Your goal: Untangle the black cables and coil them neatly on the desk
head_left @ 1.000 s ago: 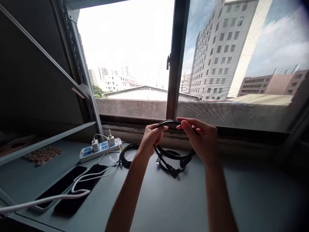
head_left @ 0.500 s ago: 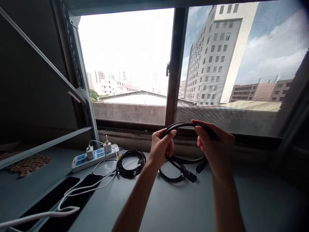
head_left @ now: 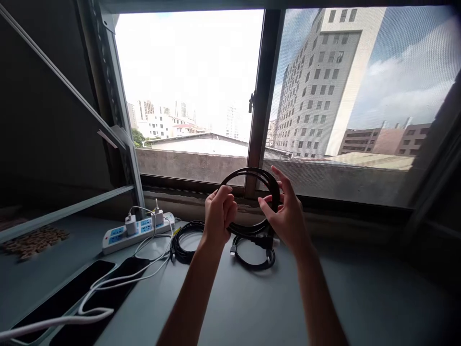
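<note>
A black cable (head_left: 252,174) is wound into a loop and held up in front of the window. My left hand (head_left: 219,214) is closed round the loop's left side. On the right side, my right hand (head_left: 286,216) pinches the loop between thumb and fingers, with the index finger raised. The cable's loose end and plug (head_left: 268,242) hang down onto the grey table (head_left: 252,302), where another turn of it lies.
A second coiled black cable (head_left: 183,238) lies left of my hands. A white power strip (head_left: 137,228) with chargers sits further left, white cords running to two dark phones (head_left: 90,288). A metal shelf (head_left: 65,211) stands at left; the window frame (head_left: 261,96) is behind.
My hands have come closer together and the cable has tightened into a smaller, rounder loop. My right hand slid left along it.
</note>
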